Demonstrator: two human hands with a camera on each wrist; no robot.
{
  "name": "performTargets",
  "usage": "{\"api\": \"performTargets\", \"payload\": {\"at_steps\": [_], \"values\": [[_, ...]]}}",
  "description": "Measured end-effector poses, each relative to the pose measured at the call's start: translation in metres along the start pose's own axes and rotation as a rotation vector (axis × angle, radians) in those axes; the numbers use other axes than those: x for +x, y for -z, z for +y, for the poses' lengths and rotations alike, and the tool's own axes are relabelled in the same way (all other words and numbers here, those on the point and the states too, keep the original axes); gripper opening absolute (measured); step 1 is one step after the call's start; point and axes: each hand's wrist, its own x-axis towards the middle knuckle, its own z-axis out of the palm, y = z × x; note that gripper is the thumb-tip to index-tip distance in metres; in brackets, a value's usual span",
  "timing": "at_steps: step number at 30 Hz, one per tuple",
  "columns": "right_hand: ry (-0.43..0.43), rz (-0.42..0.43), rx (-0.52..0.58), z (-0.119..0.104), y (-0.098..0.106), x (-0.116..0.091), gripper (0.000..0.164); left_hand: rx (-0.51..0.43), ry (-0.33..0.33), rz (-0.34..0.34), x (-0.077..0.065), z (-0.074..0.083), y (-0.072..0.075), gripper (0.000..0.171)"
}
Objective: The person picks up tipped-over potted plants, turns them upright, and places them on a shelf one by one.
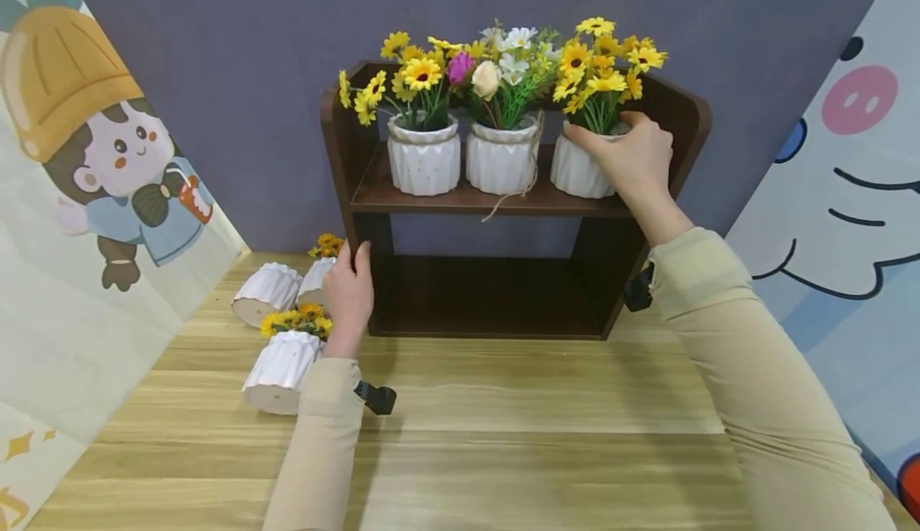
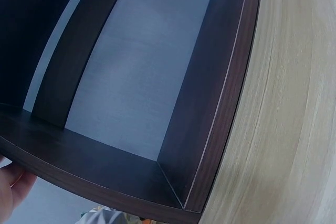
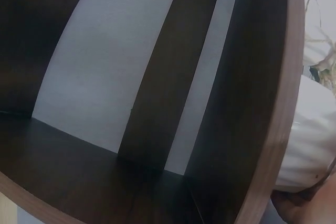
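A dark brown two-tier shelf (image 1: pixel 489 319) stands on the wooden table. My right hand (image 1: pixel 640 156) grips the white flower pot (image 1: pixel 578 170) at the right of the upper tier, thumb at the rim's left and fingers at its right. Yellow flowers fill that pot. My left hand (image 1: pixel 350 287) holds the shelf's left side panel; in the left wrist view its fingers (image 2: pixel 18 184) lie on the panel's outer side. Beside the gripped pot stand a middle pot (image 1: pixel 499 160) with mixed flowers and loose twine, and a left pot (image 1: pixel 424 160) with yellow flowers.
Left of the shelf, several white pots lie tipped on the table: one at the front (image 1: pixel 283 367), one farther back (image 1: pixel 266 291), another partly behind my left hand. Orange flowers (image 1: pixel 298 319) show beside them. A grey wall (image 1: pixel 216 76) rises behind; printed cartoon panels flank the table.
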Motion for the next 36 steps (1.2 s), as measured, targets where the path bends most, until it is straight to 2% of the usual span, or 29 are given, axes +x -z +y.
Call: {"api": "performTargets", "payload": {"at_steps": [6, 10, 14, 17, 20, 23, 26, 31, 36], "values": [[-0.013, -0.045, 0.011, 0.002, 0.001, -0.004, 0.107, 0.016, -0.009, 0.000, -0.002, 0.000, 0.000, 0.040], [0.038, -0.021, 0.029, 0.009, 0.002, -0.015, 0.100, 0.016, 0.000, -0.009, -0.004, -0.001, 0.000, 0.039], [0.140, 0.095, 0.075, 0.020, 0.006, -0.030, 0.075, 0.012, 0.008, -0.010, -0.005, -0.001, 0.000, 0.039], [0.225, 0.218, 0.108, 0.029, 0.009, -0.039, 0.051, 0.016, 0.005, -0.005, -0.004, 0.000, 0.001, 0.040], [0.295, 0.340, 0.131, 0.037, 0.010, -0.046, 0.034, 0.018, 0.007, -0.001, -0.003, 0.001, 0.001, 0.040], [0.331, 0.440, 0.154, 0.048, 0.010, -0.052, 0.024, 0.022, 0.010, -0.001, -0.002, 0.002, 0.001, 0.039], [0.335, 0.498, 0.182, 0.059, 0.009, -0.058, 0.023, 0.025, 0.008, -0.001, -0.002, 0.001, 0.001, 0.039], [0.310, 0.510, 0.210, 0.079, 0.006, -0.065, 0.024, 0.017, 0.007, 0.006, -0.002, 0.001, 0.001, 0.038], [0.246, 0.438, 0.207, 0.098, 0.000, -0.071, 0.028, 0.011, -0.001, 0.017, -0.002, 0.000, 0.001, 0.038]]}}
